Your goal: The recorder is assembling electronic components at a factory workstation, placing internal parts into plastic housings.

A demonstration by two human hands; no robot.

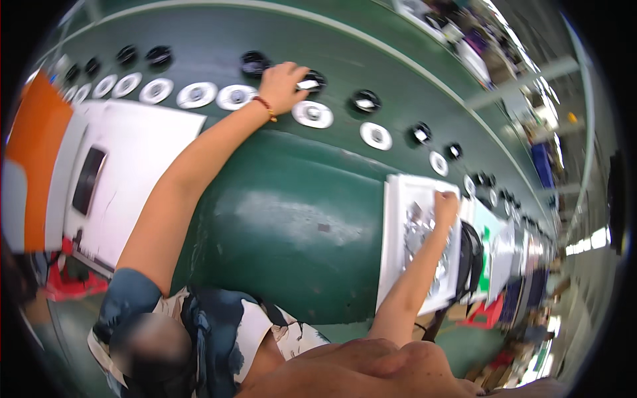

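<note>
My left hand [284,86] reaches across to the far belt, its fingers bent against the left side of a black round part [316,80]. A small white piece lies on that part beside my thumb; whether I pinch it is unclear. Just in front is a white disc [312,115] with a metallic centre. Over on the right, my right hand [446,207] is closed above a white tray [393,225] of shiny silver pieces [418,229]. Anything inside those fingers is hidden.
Black parts [366,101] and white discs [377,136] line the green belt [199,40] in two rows. A dark phone-like object [89,180] lies on a white board [142,123] at left, beside an orange-and-white housing [46,152]. A green work surface [298,265] fills the middle.
</note>
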